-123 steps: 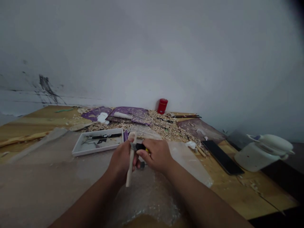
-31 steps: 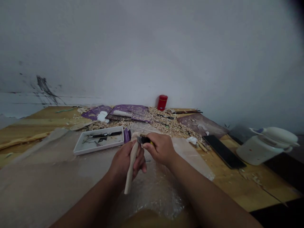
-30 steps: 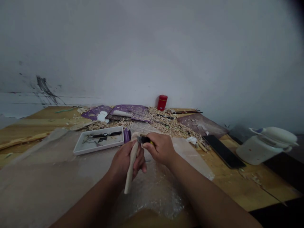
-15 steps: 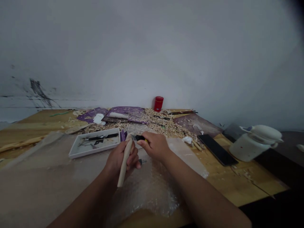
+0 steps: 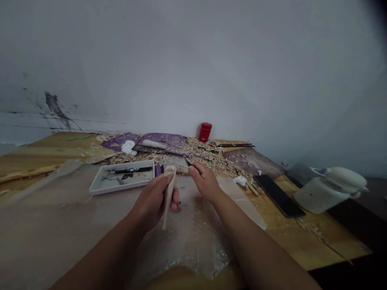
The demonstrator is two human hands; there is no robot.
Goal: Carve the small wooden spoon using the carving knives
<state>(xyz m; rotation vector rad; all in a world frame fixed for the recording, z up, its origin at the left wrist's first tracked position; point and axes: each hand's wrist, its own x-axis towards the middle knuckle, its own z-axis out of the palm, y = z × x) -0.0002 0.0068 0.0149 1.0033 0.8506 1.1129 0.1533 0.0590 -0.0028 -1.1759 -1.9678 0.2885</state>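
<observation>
My left hand (image 5: pixel 157 198) is closed around a pale carved piece of wood (image 5: pixel 168 197), which has a wider top end and a narrow lower end pointing toward me. Just right of its top, my right hand (image 5: pixel 206 182) is closed on a knife (image 5: pixel 188 162). Only a short dark part of the knife shows past the fingers; the rest is hidden in the palm. A gap separates the knife from the wood. Beneath both hands lies a clear plastic sheet (image 5: pixel 199 241).
A white tray (image 5: pixel 104 189) with black-handled tools stands at left. Wood shavings (image 5: pixel 223 165) and purple sheets (image 5: pixel 169 140) lie behind. Further right are a red can (image 5: pixel 204 132), a black phone-like slab (image 5: pixel 279 196) and a white lidded pot (image 5: pixel 326 193) near the table's edge.
The knife has come away from the wood's top, my right hand moving right. My left hand has turned the wood more upright and shifted it slightly right. The view has tilted a little.
</observation>
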